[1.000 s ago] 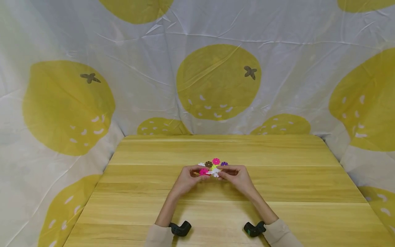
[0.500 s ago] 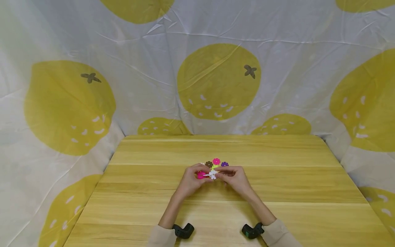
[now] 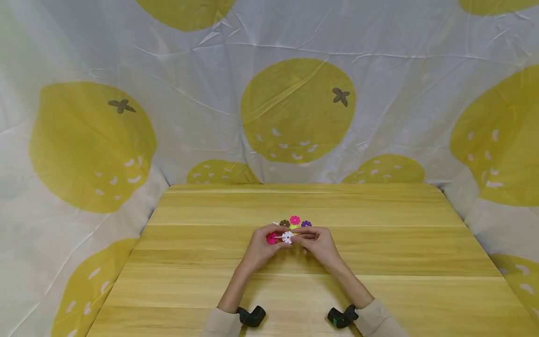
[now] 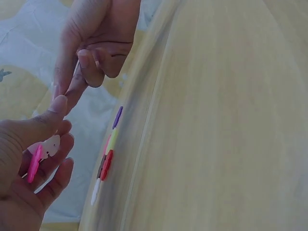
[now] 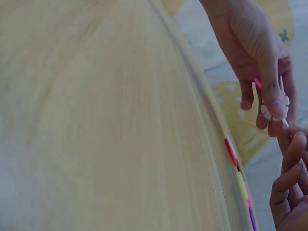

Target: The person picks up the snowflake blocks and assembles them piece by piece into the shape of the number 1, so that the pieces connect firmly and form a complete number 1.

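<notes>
My left hand point(image 3: 259, 244) grips a small joined group of notched plastic snowflake discs. A pink disc point(image 3: 271, 238) sits at its left end, and a white disc point(image 3: 287, 237) faces up at the fingertips. In the left wrist view the pink disc point(image 4: 34, 164) stands edge-on against a white disc point(image 4: 49, 147). My right hand point(image 3: 316, 243) meets the left fingertips and pinches a thin pale disc edge, mostly hidden by the fingers. The right wrist view shows the white disc point(image 5: 275, 109) under the left thumb, with a thin white piece point(image 5: 285, 122) leading to the right fingertips.
Just beyond the hands, loose discs lie on the wooden table point(image 3: 379, 252): pink point(image 3: 294, 220), brown point(image 3: 284, 223), purple point(image 3: 306, 224), yellow point(image 4: 112, 139), red point(image 4: 107, 165) and white point(image 4: 95, 191). A lemon-print cloth point(image 3: 202, 117) hangs behind the table.
Both hands have shifted slightly, the joined discs moving a little left and toward the person. The white disc now faces up closer to the left fingertips. The loose discs have not moved.
</notes>
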